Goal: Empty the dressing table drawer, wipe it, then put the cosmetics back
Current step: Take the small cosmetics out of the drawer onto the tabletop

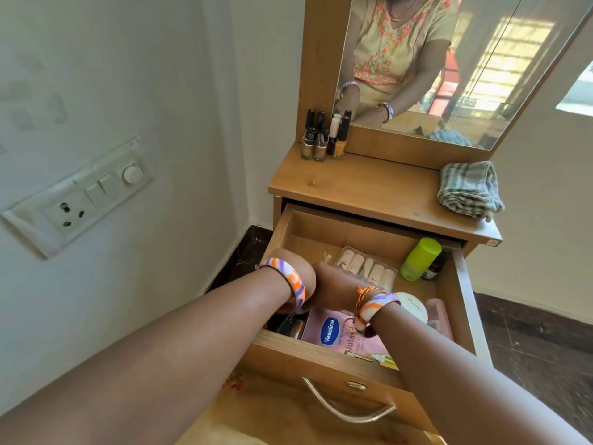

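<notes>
- The drawer (462, 284) is pulled out toward the person, its curved metal handle (348, 411) nearest the camera, and it is not yet emptied.
- At the near edge lie a pink Vaseline pack (333, 332) and, to its left, some dark items (290, 326) too shadowed to name. Lift these flat ones out one at a time rather than scooping.
- Both hands reach into the near-left part of the drawer. The left hand (296, 268) and right hand (333, 279) are bent down at the wrist with the fingers hidden, so I cannot tell whether they hold anything.
- Right of the wrists sit a round white compact (415, 305) and a pink case (439, 316).
- Farther in lie a clear packet of small tubes (365, 268) and a green bottle (420, 258) lying on its side against the right wall, with a small dark bottle (433, 271) beside it. The green bottle would probably roll, so grip it round the body.
- On the tabletop (353, 184), nail polish bottles (324, 136) stand at the far left; add what comes out beside them.
- Keep the folded cloth (468, 187) at the right uncovered for the wiping.
</notes>
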### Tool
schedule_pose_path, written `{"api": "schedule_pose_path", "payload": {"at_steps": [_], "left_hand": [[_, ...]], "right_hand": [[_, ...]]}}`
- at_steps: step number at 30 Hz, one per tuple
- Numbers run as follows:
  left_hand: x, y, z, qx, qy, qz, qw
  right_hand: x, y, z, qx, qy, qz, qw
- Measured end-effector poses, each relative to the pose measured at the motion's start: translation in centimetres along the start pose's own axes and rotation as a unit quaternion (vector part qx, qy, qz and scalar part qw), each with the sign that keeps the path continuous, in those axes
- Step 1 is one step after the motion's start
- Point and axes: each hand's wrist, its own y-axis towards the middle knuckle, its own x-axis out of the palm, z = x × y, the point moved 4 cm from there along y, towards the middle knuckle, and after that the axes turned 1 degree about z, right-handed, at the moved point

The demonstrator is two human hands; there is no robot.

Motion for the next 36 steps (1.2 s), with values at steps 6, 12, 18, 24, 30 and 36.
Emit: {"api": "schedule_pose_path", "payload": {"at_steps": [6, 12, 18, 24, 30, 36], "left_hand": [[-4.0, -1.9, -1.7, -0.021, -0.060, -0.027, 0.998], [-9.0, -0.5, -5.2, 0.027, -0.279, 0.018, 0.960], [-13.7, -0.6, -7.7, 0.045, -0.433, 0.141, 0.889], [-15.2, -0.8, -9.6, 0.030, -0.499, 0.304, 0.811], [-14.2, 0.9, -10.7, -0.025, -0.513, 0.394, 0.762], [-12.8, 2.4, -11.3, -0.074, -0.531, 0.456, 0.710]], "right_hand": [[-3.2, -1.2, 1.0, -0.013, 0.039, -0.042, 0.998], [-9.2, -2.7, 3.2, 0.023, 0.147, 0.025, 0.989], [-11.4, -3.7, 4.6, 0.034, 0.456, 0.082, 0.885], [-10.6, -2.7, 3.5, 0.015, 0.658, 0.060, 0.750], [-11.9, -0.9, 2.1, 0.017, 0.687, 0.066, 0.724], [-13.5, 1.1, 1.9, 0.029, 0.637, 0.105, 0.763]]}}
